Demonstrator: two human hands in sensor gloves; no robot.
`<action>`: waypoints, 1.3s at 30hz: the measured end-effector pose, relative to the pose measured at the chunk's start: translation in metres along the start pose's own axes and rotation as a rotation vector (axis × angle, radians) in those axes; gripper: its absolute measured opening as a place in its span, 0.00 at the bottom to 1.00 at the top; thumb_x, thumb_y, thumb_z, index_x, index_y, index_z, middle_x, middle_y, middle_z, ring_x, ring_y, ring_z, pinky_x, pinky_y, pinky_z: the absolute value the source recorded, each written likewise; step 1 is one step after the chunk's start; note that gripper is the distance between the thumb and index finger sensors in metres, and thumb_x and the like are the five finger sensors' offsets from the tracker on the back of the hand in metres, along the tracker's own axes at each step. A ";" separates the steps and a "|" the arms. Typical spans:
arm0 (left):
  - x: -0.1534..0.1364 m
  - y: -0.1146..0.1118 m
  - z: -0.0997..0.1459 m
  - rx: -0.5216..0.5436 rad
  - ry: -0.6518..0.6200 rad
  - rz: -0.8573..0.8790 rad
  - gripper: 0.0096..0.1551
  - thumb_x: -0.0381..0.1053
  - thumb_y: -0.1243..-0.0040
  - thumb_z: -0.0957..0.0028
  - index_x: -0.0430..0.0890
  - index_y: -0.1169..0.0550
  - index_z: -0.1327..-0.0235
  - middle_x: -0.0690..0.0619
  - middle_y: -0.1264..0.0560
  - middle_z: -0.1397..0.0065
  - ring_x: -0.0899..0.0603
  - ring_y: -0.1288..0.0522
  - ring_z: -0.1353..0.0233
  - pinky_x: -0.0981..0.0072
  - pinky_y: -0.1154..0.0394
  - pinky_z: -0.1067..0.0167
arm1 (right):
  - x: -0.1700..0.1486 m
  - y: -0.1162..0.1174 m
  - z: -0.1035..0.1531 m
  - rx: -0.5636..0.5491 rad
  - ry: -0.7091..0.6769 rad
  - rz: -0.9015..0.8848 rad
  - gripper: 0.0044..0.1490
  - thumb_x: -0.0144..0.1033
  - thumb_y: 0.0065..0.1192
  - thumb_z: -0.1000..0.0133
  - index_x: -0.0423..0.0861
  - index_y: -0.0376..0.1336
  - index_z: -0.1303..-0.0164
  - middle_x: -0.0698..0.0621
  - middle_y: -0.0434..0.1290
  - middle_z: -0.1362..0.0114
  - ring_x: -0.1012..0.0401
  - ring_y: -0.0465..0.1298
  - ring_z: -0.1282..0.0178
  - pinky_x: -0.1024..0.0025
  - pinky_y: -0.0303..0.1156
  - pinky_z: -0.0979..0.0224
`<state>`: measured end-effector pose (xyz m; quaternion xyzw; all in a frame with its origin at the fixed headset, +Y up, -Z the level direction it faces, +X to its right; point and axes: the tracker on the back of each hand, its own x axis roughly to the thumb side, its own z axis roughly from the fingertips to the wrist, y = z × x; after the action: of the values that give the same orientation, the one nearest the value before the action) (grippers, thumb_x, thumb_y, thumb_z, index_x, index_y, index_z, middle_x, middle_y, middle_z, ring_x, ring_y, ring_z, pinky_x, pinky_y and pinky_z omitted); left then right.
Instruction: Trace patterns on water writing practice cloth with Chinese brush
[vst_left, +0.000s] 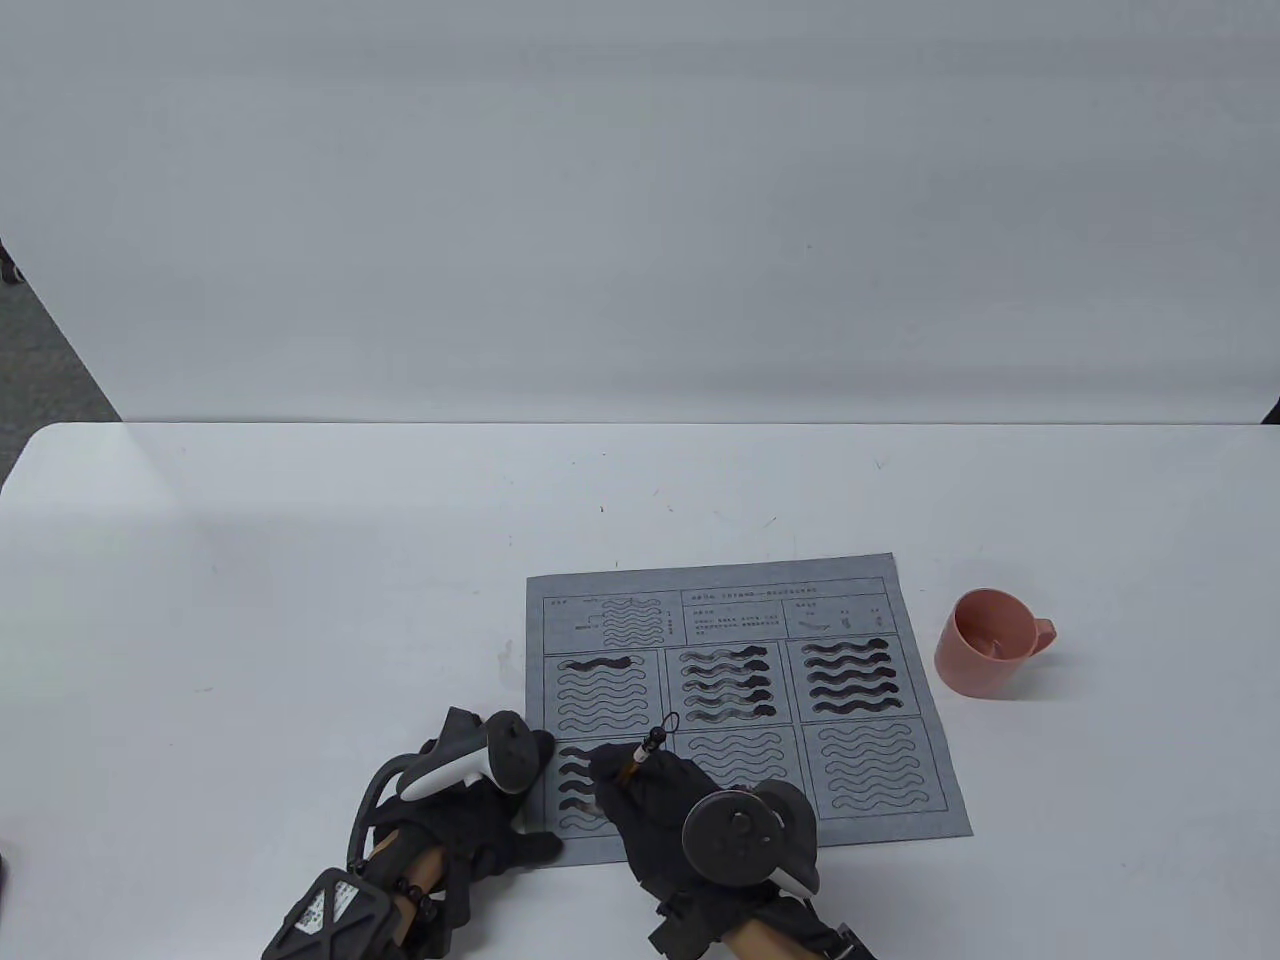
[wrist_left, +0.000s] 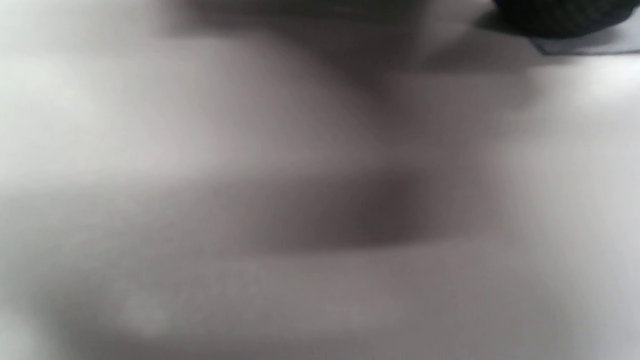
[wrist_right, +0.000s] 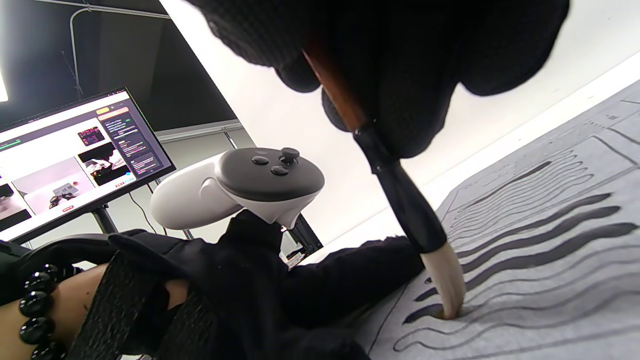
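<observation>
A grey practice cloth printed with panels of wavy lines lies on the white table. Several panels carry dark wet strokes. My right hand grips a Chinese brush over the lower left panel. In the right wrist view the right hand holds the brown shaft, and the brush's white tip touches the cloth at the left end of a wavy line. My left hand rests with its fingers on the cloth's left edge; the same hand shows in the right wrist view under its tracker.
A pink cup stands on the table right of the cloth. A monitor stands off to the left beyond the table. The left wrist view is blurred and shows only table surface and a cloth corner.
</observation>
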<state>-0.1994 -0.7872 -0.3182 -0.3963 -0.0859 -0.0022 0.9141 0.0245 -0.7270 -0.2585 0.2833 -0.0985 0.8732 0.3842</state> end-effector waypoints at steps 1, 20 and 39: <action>0.000 0.000 0.000 0.000 0.000 0.000 0.61 0.77 0.53 0.59 0.71 0.78 0.34 0.61 0.86 0.26 0.38 0.86 0.24 0.35 0.77 0.27 | 0.000 0.000 0.000 0.000 0.000 0.000 0.24 0.33 0.56 0.40 0.39 0.63 0.35 0.39 0.76 0.33 0.44 0.81 0.39 0.37 0.72 0.38; 0.000 0.000 0.000 -0.001 -0.001 0.002 0.61 0.77 0.53 0.59 0.71 0.78 0.35 0.61 0.86 0.26 0.38 0.86 0.24 0.35 0.78 0.27 | -0.003 -0.004 0.001 -0.006 0.008 0.011 0.24 0.33 0.56 0.40 0.39 0.63 0.35 0.39 0.76 0.33 0.44 0.81 0.40 0.37 0.72 0.38; 0.000 -0.001 0.000 0.000 0.000 0.001 0.61 0.77 0.54 0.59 0.70 0.78 0.35 0.61 0.86 0.26 0.38 0.86 0.24 0.35 0.78 0.27 | -0.006 -0.007 0.002 -0.032 0.026 0.028 0.24 0.33 0.56 0.40 0.39 0.63 0.35 0.39 0.76 0.33 0.43 0.81 0.40 0.37 0.72 0.38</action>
<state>-0.1992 -0.7878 -0.3177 -0.3965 -0.0856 -0.0016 0.9140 0.0334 -0.7264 -0.2605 0.2643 -0.1112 0.8804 0.3779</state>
